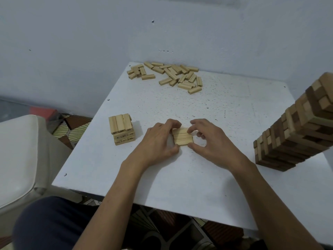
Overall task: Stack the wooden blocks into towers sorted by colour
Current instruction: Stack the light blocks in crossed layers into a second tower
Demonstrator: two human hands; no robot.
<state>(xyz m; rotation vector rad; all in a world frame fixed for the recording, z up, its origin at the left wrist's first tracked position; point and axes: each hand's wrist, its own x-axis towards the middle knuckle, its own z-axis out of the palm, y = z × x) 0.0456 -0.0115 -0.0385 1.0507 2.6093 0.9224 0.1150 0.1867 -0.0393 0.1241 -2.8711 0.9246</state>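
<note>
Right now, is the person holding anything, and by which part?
Yes: a flat row of pale wooden blocks resting on the white table. The left hand pinches its left end, the right hand its right end, thumbs at the near corners.

One pale tower [122, 129], one mixed-brown tower [295, 134], one three-block row [182, 138], one loose pile [173, 73].

White table [198, 177], loose pale blocks [173, 74], short pale stack [122, 129], tall mixed tower [295, 127]
</note>
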